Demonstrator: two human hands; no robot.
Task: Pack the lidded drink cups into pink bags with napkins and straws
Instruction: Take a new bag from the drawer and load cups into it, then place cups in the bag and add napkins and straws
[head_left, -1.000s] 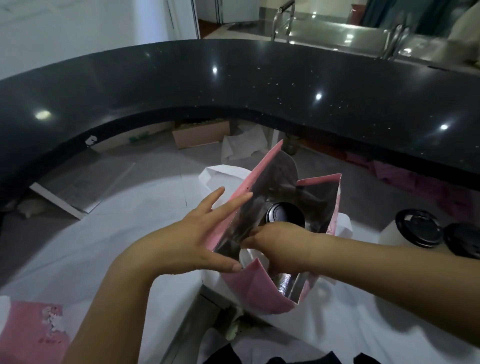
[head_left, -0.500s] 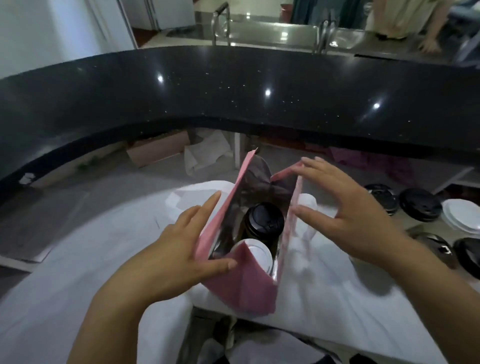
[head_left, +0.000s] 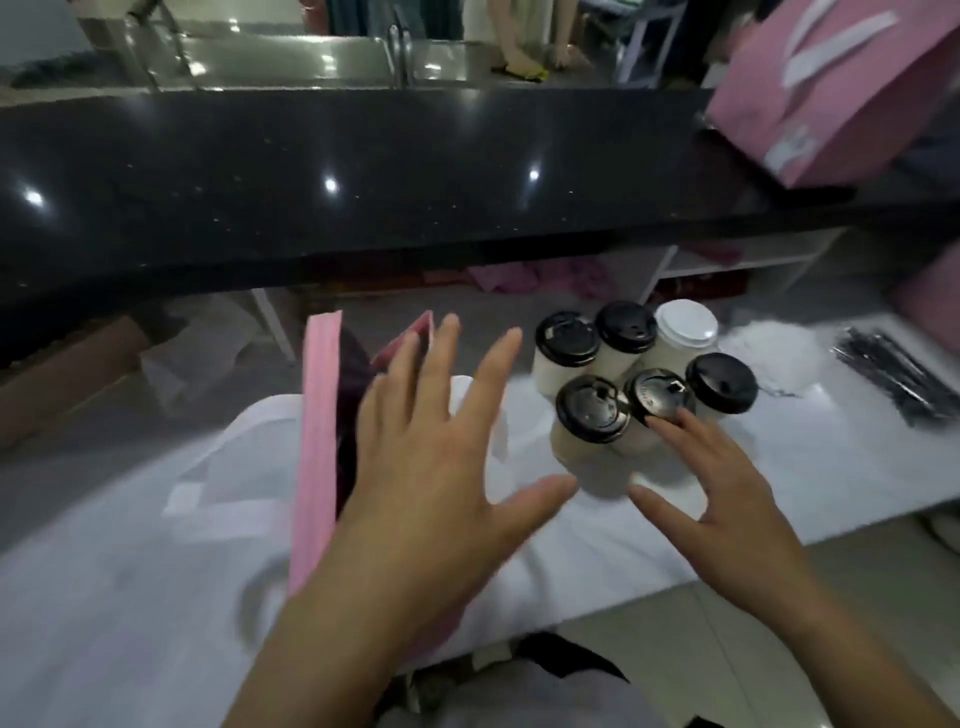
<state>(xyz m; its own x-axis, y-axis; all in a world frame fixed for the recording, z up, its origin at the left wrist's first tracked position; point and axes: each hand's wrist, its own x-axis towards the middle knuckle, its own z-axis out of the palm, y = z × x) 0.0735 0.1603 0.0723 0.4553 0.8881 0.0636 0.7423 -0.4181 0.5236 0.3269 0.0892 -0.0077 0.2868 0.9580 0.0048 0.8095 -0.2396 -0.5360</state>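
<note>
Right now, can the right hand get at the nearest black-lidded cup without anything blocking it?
Probably yes. The right hand is open, its fingertips already by the front cups, and the nearest black-lidded cup stands at the cluster's front edge with bare white cloth before it. The left hand hovers beside it and could crowd the grasp.

Left hand (head_left: 431, 467) hides pink bag (head_left: 317, 441) interior.

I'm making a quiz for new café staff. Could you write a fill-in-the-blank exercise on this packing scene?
1. Of the six cups clustered on the table, five have black lids and one has a ____ lid.
2. The open bag in front of the left hand is ____ in colour.
3. The black straws lie to the ____ of the cups.
4. The right hand is ____, holding nothing.

Missing words: white; pink; right; open
</note>
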